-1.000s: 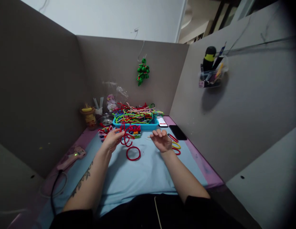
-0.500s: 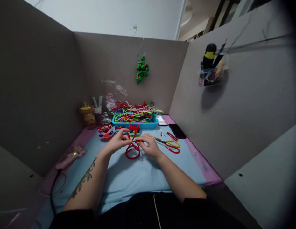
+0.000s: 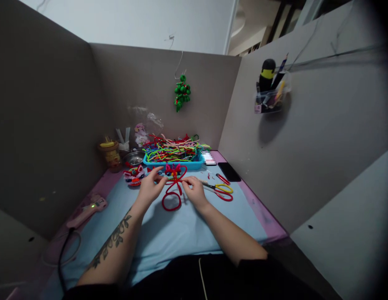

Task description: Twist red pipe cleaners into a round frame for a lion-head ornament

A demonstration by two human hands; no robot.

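A red pipe cleaner (image 3: 171, 201), bent into loops with crossing strands above a round lower loop, hangs between my hands over the light blue cloth. My left hand (image 3: 152, 185) is at its left side, thumb and forefinger closed toward a strand. On the other side, the fingertips of my right hand (image 3: 193, 191) pinch the red strand near the crossing. Behind my hands stand a pink and red animal-face piece (image 3: 172, 170) and, farther left, a second colourful one (image 3: 134, 176).
A blue tray (image 3: 194, 165) piled with pipe cleaners stands at the back. Scissors (image 3: 223, 191), a red tool (image 3: 223, 179) and a black phone (image 3: 229, 171) lie right. A pink glue gun (image 3: 87, 210) with a cable is left.
The red pipe cleaner's loops have opened out, with an upper loop now rising to the right. My left hand has drawn slightly back from the crossing, and the whole view has shifted slightly.
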